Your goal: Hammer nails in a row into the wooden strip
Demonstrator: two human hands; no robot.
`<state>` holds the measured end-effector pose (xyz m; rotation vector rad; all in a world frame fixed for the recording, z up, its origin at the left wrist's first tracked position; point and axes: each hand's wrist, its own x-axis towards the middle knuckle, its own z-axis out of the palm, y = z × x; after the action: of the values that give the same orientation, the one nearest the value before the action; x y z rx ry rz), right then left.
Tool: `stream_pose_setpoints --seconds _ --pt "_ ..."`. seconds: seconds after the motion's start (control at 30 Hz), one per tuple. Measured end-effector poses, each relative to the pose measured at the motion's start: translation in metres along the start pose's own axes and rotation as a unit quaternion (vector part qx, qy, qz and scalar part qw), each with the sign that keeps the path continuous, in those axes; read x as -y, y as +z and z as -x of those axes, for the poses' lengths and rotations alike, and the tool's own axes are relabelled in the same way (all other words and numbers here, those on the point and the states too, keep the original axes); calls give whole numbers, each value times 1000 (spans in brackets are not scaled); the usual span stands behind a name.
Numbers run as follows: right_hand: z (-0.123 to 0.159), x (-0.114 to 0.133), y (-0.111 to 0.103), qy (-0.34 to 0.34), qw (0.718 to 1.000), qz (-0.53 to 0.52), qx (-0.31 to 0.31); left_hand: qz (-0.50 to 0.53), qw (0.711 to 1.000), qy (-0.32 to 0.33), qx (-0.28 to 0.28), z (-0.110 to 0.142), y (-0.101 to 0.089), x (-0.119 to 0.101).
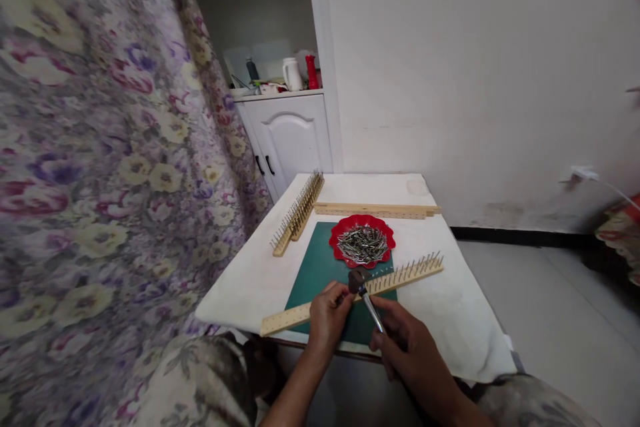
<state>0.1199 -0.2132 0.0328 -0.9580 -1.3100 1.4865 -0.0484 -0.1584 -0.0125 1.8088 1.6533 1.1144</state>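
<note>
Wooden strip [287, 319], lower centre, partly set with nails [411, 271]; nailing apparently under way. Left hand [327, 317]: pinched closed at strip, contents hidden. Right hand [413, 350]: closed round hammer [373, 312]. Fingertips should be kept clear.

Floral curtain [115, 147]; white cabinet [293, 137]; floor [525, 307] seemingly grey.

Two hands [329, 317] [407, 340], one hammer [370, 307], one red bowl [335, 240] and one green mat [311, 265].

Soft, dim light, darker alcove [250, 7], stretched, slightly blurred edges
</note>
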Motion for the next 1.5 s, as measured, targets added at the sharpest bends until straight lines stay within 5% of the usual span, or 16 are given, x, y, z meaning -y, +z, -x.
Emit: stream_pose_setpoints --seconds 0.93,1.2,1.37,1.5 --pt "0 -4 -1 -4 1000 13 17 -5 1000 -5 -8 0 -1 0" --pt "0 5 -7 -5 998 -33 -57 0 1000 16 14 -1 -20 3" --pt "-4 9 -10 0 996 -46 -82 -55 997 50 -1 -32 -40 2" --pt "-6 8 -11 0 995 -51 -86 -136 982 97 86 -78 -36 -9"
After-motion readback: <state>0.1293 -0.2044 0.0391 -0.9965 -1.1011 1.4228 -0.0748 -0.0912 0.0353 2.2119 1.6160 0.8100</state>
